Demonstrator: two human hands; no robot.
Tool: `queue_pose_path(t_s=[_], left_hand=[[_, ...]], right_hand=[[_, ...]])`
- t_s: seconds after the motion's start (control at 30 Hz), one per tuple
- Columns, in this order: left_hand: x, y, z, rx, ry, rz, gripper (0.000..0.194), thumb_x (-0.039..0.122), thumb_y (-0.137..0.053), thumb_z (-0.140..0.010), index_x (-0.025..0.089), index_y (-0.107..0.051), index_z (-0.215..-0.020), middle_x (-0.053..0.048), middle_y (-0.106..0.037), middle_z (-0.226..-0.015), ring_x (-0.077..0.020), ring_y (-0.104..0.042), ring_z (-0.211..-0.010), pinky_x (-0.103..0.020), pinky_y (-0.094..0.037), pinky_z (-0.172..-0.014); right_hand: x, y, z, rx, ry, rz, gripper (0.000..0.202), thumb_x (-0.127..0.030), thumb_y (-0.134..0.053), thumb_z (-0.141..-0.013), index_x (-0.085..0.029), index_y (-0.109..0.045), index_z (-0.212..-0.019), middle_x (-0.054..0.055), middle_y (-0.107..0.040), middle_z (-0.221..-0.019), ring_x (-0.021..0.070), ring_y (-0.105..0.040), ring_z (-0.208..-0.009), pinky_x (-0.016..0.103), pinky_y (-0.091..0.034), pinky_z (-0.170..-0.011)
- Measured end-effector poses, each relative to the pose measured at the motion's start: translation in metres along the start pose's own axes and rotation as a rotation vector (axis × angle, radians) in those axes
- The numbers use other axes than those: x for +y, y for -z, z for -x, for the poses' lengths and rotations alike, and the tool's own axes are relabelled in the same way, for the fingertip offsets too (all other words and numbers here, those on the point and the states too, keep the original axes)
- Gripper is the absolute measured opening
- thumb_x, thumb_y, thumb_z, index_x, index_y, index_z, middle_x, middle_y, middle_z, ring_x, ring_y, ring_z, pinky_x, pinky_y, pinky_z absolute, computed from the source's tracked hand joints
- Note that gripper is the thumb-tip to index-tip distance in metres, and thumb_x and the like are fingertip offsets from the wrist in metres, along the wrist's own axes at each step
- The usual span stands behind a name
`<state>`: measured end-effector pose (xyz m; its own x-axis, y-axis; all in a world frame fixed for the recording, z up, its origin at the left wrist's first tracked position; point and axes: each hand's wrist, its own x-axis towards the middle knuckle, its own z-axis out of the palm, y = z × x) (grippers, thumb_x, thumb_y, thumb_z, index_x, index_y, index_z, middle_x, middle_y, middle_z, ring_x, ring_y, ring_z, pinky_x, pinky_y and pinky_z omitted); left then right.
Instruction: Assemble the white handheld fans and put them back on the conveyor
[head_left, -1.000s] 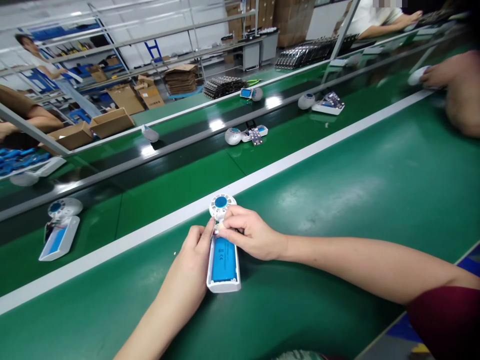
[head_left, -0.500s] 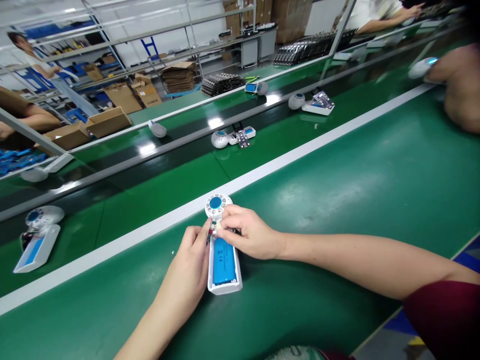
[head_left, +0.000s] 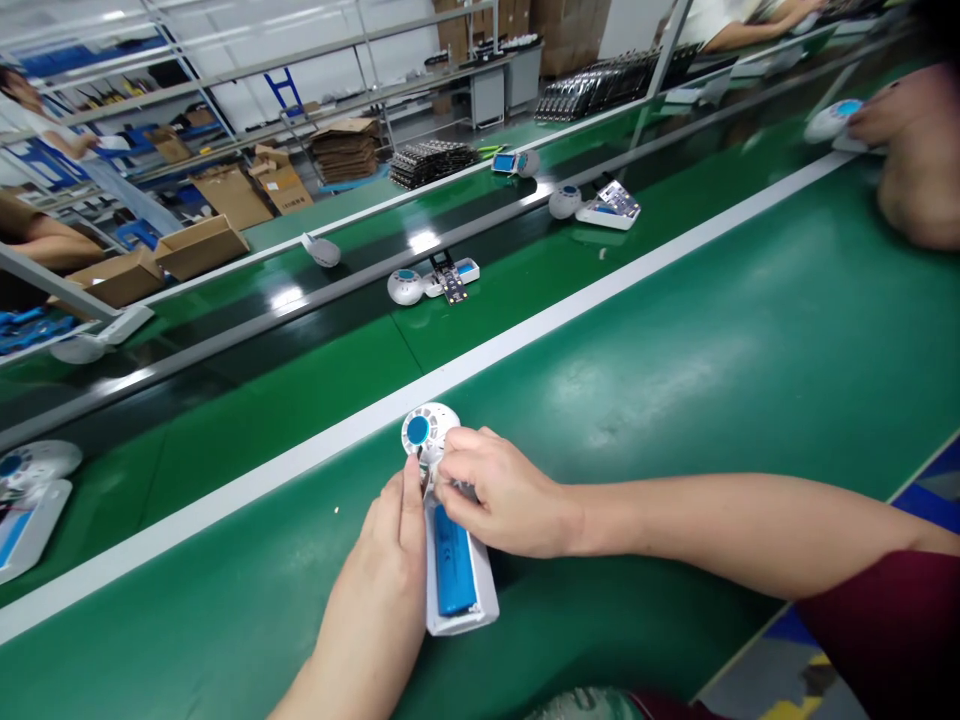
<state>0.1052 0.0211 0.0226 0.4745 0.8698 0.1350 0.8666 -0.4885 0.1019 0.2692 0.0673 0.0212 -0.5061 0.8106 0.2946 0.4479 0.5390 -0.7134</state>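
An opened white handheld device (head_left: 491, 605), which looks like a handheld fan, lies on the green bench with its long handle toward me. A blue battery (head_left: 454, 565) sits in the handle's open tray. Its round head (head_left: 430, 428) has slots around a blue disc. My left hand (head_left: 386, 555) is closed along the left side of the handle, fingertips up at the neck. From the right, my right hand (head_left: 502, 490) pinches at the neck, just below the head. What those fingertips grip is mostly hidden; small wires or parts lie between the two hands.
Similar opened devices lie on the green conveyor (head_left: 322, 370), one with a circuit board (head_left: 452, 280) exposed. A white strip (head_left: 360, 415) divides conveyor from bench. Another person's hand (head_left: 911, 150) works on a device at the right. Cardboard boxes (head_left: 201, 247) stand across the line.
The device has come slightly nearer to me and tilted, and both hands moved with it. A pale piece at my right fingertips is now hidden. Devices on the conveyor have shifted left in view.
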Motion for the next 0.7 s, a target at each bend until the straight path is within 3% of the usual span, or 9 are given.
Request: queue_pose_path(t_s=[0.23,0.5,0.7], left_hand=[[-0.009,0.017,-0.002,-0.221,0.053,0.412,0.057,0.017,-0.033,-0.084,0.026,-0.01,-0.135,-0.013,-0.04,-0.126,-0.0183,-0.049,-0.11,-0.032,-0.048,-0.085],[0.004,0.0,0.011,-0.115,0.075,0.258,0.064,0.017,-0.03,-0.084,0.026,0.007,-0.136,-0.018,-0.036,-0.126,-0.0236,-0.054,-0.101,-0.036,-0.053,-0.071],[-0.005,0.014,-0.002,-0.147,0.14,0.497,0.054,0.02,-0.032,-0.086,0.027,-0.012,-0.135,-0.012,-0.043,-0.124,-0.0204,-0.048,-0.109,-0.037,-0.046,-0.087]], right_hand=[[0.002,-0.004,-0.002,-0.066,0.032,-0.073,0.02,-0.013,-0.045,-0.078,-0.013,-0.05,-0.059,0.001,-0.045,-0.069,0.0102,-0.043,-0.066,0.023,-0.033,-0.061],[0.001,-0.005,0.003,-0.055,0.038,-0.072,0.023,-0.013,-0.044,-0.08,-0.013,-0.047,-0.057,0.0,-0.045,-0.069,0.0102,-0.043,-0.066,0.023,-0.033,-0.06],[0.002,0.001,-0.003,-0.057,0.025,-0.206,0.023,-0.012,-0.046,-0.08,-0.013,-0.047,-0.057,0.0,-0.043,-0.068,0.0097,-0.042,-0.064,0.022,-0.037,-0.059]])
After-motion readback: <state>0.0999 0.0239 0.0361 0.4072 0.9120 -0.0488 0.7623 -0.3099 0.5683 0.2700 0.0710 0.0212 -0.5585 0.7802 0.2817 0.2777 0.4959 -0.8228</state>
